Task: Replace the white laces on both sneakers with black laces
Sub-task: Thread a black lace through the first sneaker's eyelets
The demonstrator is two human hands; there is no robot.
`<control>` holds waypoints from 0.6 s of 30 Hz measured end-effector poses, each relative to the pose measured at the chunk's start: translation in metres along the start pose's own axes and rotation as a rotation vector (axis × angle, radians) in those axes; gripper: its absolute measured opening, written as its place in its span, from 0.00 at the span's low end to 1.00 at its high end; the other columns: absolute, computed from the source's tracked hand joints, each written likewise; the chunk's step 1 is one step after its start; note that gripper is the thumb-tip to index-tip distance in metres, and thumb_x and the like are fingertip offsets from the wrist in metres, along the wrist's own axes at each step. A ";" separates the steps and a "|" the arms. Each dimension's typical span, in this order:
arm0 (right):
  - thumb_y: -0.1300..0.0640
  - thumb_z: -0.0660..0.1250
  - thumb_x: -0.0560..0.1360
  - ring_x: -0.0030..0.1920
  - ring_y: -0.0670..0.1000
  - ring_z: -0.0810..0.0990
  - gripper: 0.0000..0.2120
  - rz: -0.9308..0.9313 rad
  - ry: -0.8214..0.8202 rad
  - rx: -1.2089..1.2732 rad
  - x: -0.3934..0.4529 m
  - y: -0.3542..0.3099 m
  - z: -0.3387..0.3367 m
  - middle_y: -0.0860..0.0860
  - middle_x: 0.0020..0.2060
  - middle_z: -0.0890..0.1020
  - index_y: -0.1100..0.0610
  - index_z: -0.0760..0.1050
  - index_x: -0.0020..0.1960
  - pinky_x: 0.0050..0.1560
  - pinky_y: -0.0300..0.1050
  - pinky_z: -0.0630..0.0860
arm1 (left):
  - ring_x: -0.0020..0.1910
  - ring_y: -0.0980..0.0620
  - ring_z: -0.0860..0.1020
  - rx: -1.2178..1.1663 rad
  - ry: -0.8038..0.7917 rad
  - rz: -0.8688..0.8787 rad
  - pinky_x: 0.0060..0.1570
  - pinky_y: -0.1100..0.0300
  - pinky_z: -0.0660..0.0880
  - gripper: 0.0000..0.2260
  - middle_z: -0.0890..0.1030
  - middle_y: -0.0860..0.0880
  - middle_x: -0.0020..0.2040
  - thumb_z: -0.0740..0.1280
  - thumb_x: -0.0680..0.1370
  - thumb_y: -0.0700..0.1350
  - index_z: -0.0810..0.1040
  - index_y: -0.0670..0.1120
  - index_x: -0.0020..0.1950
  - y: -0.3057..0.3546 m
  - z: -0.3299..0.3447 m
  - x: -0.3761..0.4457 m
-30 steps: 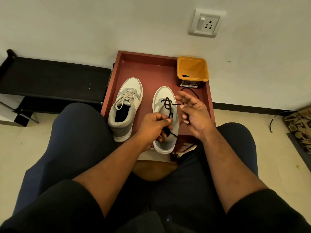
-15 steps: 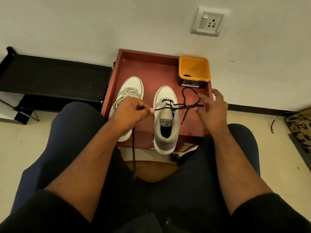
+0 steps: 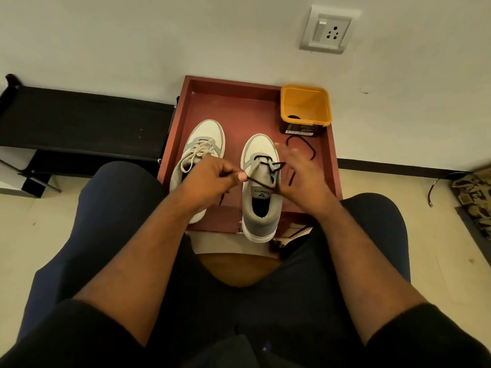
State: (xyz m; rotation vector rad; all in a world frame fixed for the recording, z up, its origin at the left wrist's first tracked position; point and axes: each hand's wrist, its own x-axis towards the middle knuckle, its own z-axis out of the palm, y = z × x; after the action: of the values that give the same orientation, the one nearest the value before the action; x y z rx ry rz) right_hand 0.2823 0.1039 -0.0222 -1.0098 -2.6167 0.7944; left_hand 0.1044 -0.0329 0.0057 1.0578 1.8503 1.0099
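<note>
Two grey-and-white sneakers on a red tray, the right one partly laced in black.

The red tray stands against the wall with an orange tub in its far right corner. The left sneaker carries its white lace; the right sneaker has a black lace through its front eyelets. The left hand pinches one lace end taut. The right hand is blurred over the other end; its grip cannot be told.

The left hand pinches the black lace threaded through the right sneaker; the blurred right hand hovers beside it.
</note>
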 end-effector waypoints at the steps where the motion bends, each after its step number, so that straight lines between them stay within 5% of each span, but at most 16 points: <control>1: 0.53 0.76 0.69 0.58 0.47 0.77 0.27 -0.057 -0.040 0.054 -0.001 -0.009 0.010 0.47 0.58 0.81 0.48 0.75 0.67 0.67 0.52 0.66 | 0.32 0.59 0.74 0.014 -0.033 0.013 0.35 0.67 0.74 0.03 0.79 0.51 0.33 0.71 0.76 0.45 0.83 0.53 0.45 -0.001 0.005 0.001; 4: 0.59 0.71 0.73 0.45 0.46 0.81 0.09 -0.045 0.048 0.200 -0.002 -0.014 0.016 0.41 0.42 0.84 0.50 0.84 0.52 0.60 0.54 0.73 | 0.39 0.53 0.79 0.061 0.004 0.007 0.43 0.59 0.79 0.02 0.84 0.48 0.40 0.72 0.75 0.46 0.84 0.52 0.46 -0.008 0.006 0.004; 8: 0.55 0.70 0.75 0.45 0.47 0.78 0.12 0.108 -0.007 0.063 0.002 0.007 -0.005 0.42 0.42 0.79 0.49 0.81 0.58 0.52 0.51 0.78 | 0.45 0.52 0.81 0.122 0.112 -0.038 0.41 0.68 0.75 0.02 0.84 0.49 0.43 0.71 0.75 0.47 0.84 0.51 0.47 -0.015 -0.003 0.007; 11: 0.49 0.72 0.72 0.53 0.44 0.70 0.26 0.040 -0.120 0.006 -0.004 -0.005 -0.006 0.45 0.48 0.74 0.42 0.71 0.68 0.57 0.44 0.69 | 0.42 0.53 0.81 0.088 0.089 -0.034 0.41 0.69 0.76 0.02 0.84 0.50 0.41 0.72 0.74 0.46 0.84 0.51 0.46 -0.011 0.002 0.010; 14: 0.54 0.72 0.73 0.48 0.39 0.75 0.21 -0.143 -0.131 0.143 -0.003 -0.027 0.012 0.45 0.47 0.82 0.49 0.77 0.65 0.52 0.30 0.70 | 0.37 0.56 0.79 0.073 0.018 -0.026 0.40 0.63 0.76 0.01 0.83 0.50 0.36 0.73 0.74 0.45 0.84 0.50 0.44 -0.009 0.011 0.012; 18: 0.55 0.70 0.76 0.41 0.44 0.80 0.06 -0.015 0.012 0.206 0.003 -0.025 0.017 0.48 0.40 0.84 0.54 0.84 0.50 0.45 0.46 0.77 | 0.40 0.57 0.80 0.080 0.095 -0.045 0.42 0.65 0.74 0.03 0.84 0.51 0.40 0.73 0.73 0.43 0.85 0.49 0.46 -0.016 0.007 0.017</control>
State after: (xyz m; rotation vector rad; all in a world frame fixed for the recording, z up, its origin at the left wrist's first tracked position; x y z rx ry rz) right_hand 0.2595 0.0839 -0.0229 -0.9325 -2.4667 1.0258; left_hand 0.0995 -0.0218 -0.0154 1.0264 1.9972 0.9817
